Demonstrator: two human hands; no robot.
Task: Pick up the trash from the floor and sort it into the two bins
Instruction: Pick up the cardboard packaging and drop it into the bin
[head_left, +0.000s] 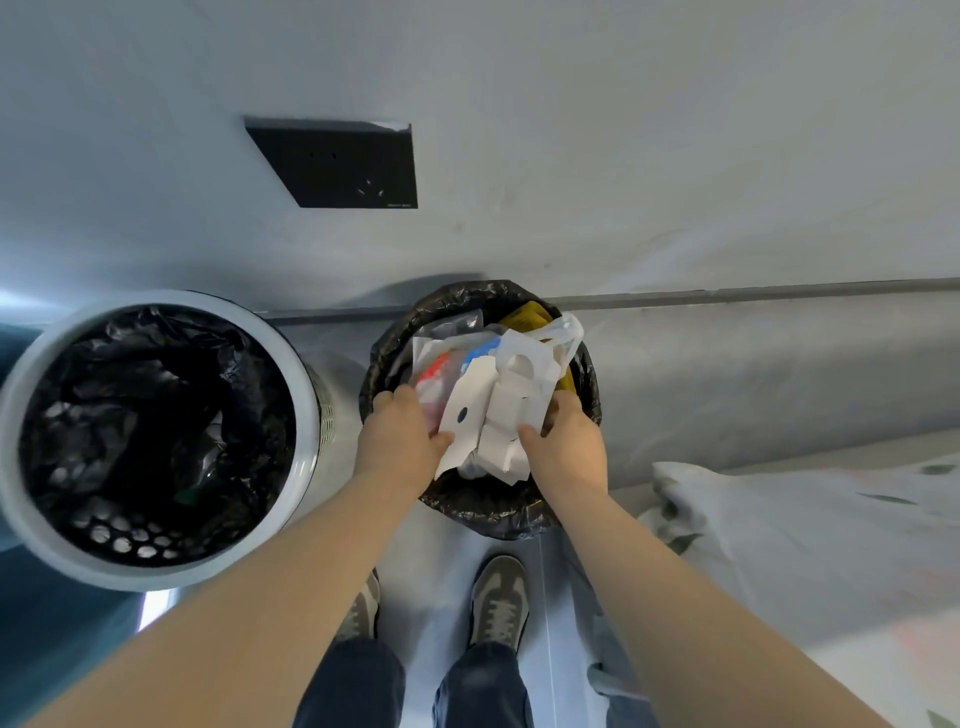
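The white perforated bin (21, 447), lined in black, stands left and holds little. The smaller black-lined bin (395, 332) beside it is heaped above its rim. A bundle of white cardboard and plastic trash (498, 395) is clasped from both sides by the left hand (400, 441) and right hand (566, 449). It is best pressed down evenly before release, lest pieces spill over.

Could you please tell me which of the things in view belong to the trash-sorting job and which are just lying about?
Part of the job:
left hand
right hand
white cardboard packaging, held between both hands
black-lined bin, heaped with trash
white bin, black liner inside

Just lying about:
black wall plate
pale bedding, at right
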